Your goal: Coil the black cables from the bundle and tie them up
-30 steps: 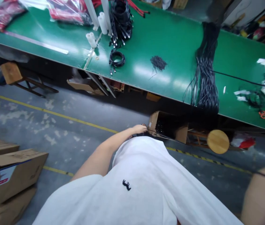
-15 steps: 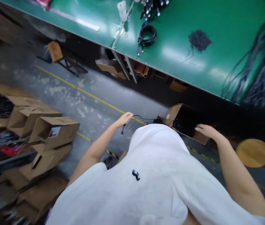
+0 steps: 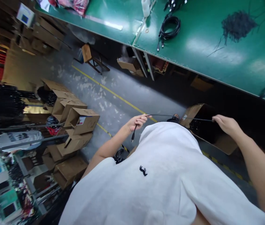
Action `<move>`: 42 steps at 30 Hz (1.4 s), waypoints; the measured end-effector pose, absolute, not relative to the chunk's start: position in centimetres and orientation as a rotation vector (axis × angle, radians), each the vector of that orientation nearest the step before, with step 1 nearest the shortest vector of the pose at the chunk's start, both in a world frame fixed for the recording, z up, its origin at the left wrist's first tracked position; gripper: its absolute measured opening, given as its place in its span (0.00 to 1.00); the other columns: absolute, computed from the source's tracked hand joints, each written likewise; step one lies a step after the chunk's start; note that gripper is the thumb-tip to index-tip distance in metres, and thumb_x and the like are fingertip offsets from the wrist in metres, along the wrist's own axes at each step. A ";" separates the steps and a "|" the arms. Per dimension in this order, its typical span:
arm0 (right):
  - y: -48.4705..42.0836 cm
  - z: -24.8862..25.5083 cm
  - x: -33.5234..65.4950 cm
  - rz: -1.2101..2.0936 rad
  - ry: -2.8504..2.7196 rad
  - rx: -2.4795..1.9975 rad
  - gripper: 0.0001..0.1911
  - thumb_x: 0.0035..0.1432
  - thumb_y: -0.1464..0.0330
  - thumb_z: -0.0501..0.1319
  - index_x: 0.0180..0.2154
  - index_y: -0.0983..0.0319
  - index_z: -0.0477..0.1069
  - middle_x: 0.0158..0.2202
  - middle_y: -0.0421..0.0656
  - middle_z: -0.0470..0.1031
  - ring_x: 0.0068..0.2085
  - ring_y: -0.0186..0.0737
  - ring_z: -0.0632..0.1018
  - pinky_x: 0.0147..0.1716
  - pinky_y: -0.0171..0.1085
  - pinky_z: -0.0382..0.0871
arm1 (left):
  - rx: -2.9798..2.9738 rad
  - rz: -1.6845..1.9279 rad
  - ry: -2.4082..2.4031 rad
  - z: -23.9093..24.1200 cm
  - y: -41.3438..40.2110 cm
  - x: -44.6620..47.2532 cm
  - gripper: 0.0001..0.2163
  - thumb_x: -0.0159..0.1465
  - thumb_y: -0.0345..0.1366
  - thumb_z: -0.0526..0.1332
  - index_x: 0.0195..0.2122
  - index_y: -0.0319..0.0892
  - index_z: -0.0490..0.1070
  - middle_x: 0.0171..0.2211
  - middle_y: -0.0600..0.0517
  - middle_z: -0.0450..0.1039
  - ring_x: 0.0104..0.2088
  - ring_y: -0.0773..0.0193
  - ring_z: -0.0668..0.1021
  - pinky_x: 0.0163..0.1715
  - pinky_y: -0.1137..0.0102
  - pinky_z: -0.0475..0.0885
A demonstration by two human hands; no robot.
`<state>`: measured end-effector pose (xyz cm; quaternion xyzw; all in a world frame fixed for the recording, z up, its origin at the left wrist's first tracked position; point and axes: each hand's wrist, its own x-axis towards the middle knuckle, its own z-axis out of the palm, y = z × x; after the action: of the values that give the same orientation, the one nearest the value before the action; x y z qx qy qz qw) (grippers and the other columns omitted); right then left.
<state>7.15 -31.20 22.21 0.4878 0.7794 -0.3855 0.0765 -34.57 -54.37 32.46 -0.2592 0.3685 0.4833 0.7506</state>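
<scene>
A thin black cable point(image 3: 169, 116) is stretched between both my hands, in front of my white shirt. My left hand point(image 3: 137, 122) is closed around one end, and the cable's plug hangs down below the fist. My right hand point(image 3: 224, 123) pinches the cable farther along, just above an open cardboard box point(image 3: 194, 112) on the floor that holds a dark mass of cables.
A long green workbench point(image 3: 216, 59) runs across the top, with a coiled black cable point(image 3: 169, 26), a heap of thin black ties point(image 3: 236, 22) and a white roll point(image 3: 145, 7) on it. Stacked open cardboard boxes point(image 3: 76, 125) stand on the floor at left. A wooden stool point(image 3: 87, 54) sits under the bench.
My view swung left and down. My left hand pulled a cable out of the box, and my right hand came in and took hold of it, drawing it taut between the two.
</scene>
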 end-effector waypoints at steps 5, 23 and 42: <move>-38.4 25.6 5.7 -0.915 2.478 0.919 0.19 0.67 0.55 0.46 0.32 0.58 0.68 0.36 0.50 0.78 0.35 0.48 0.77 0.27 0.38 0.58 | -0.276 1.145 0.924 33.4 -53.0 -33.0 0.12 0.72 0.32 0.53 0.43 0.31 0.74 0.28 0.53 0.66 0.21 0.80 0.68 0.14 0.89 0.59; -34.0 32.8 -6.0 -1.916 2.603 0.633 0.25 0.64 0.48 0.51 0.37 0.60 0.77 0.39 0.45 0.74 0.40 0.40 0.75 0.43 0.38 0.68 | 0.233 0.690 0.840 34.4 -47.1 -25.5 0.16 0.66 0.44 0.62 0.43 0.35 0.78 0.19 0.58 0.59 0.16 0.76 0.57 0.16 0.78 0.56; -31.1 29.5 -6.0 -1.890 2.561 1.112 0.23 0.63 0.52 0.52 0.40 0.60 0.79 0.43 0.45 0.80 0.45 0.43 0.77 0.48 0.39 0.66 | 0.048 0.991 1.063 36.7 -46.5 -29.9 0.15 0.73 0.40 0.50 0.42 0.40 0.75 0.18 0.61 0.45 0.13 0.77 0.45 0.08 0.80 0.40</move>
<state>-6.01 -31.08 29.48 0.3275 0.7546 -0.5570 -0.1148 -29.88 -46.48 36.69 0.0221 0.4857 0.4529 0.7473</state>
